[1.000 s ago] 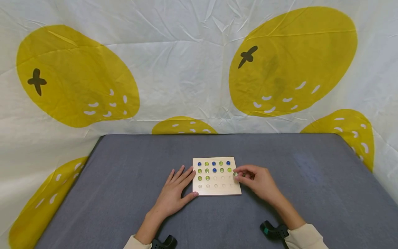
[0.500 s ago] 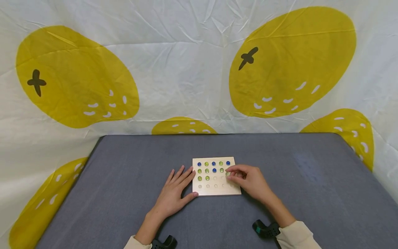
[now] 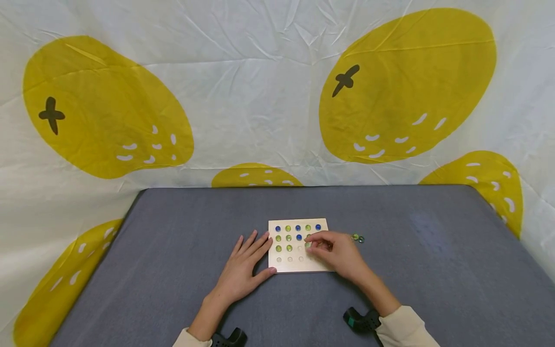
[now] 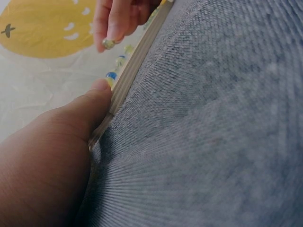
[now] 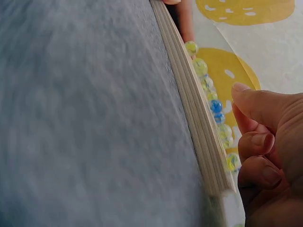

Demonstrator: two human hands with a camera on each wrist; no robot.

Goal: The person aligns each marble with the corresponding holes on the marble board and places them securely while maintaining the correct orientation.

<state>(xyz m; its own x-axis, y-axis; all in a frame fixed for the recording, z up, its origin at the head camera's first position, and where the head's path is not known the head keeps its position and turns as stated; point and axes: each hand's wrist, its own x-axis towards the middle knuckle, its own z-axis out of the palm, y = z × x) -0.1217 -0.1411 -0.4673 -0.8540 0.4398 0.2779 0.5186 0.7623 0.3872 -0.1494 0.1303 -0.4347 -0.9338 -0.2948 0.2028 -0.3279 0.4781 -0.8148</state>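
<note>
A pale wooden board point(image 3: 284, 268) with rows of round hollows lies on the table. Green marbles point(image 3: 289, 248) and blue marbles point(image 3: 299, 237) fill the back two rows and the left of the third. My left hand point(image 3: 243, 265) lies with spread, straight fingers against the board's left edge, its thumb at the near corner. Over the right half of the board, my right hand point(image 3: 342, 253) pinches a greenish clear marble point(image 4: 108, 44) between thumb and fingertips, above the surface. That hand hides part of the board's right side.
A few loose green marbles point(image 3: 356, 237) lie on the grey tablecloth point(image 3: 173, 241) just beyond the right hand. A white curtain point(image 3: 256, 106) printed with yellow fruit hangs behind the table. Dark wrist devices point(image 3: 362, 320) sit below both hands.
My right hand has moved left across the board with the marble, from the right edge toward the third row's middle. Loose marbles behind it have come into view. The left hand stays put.
</note>
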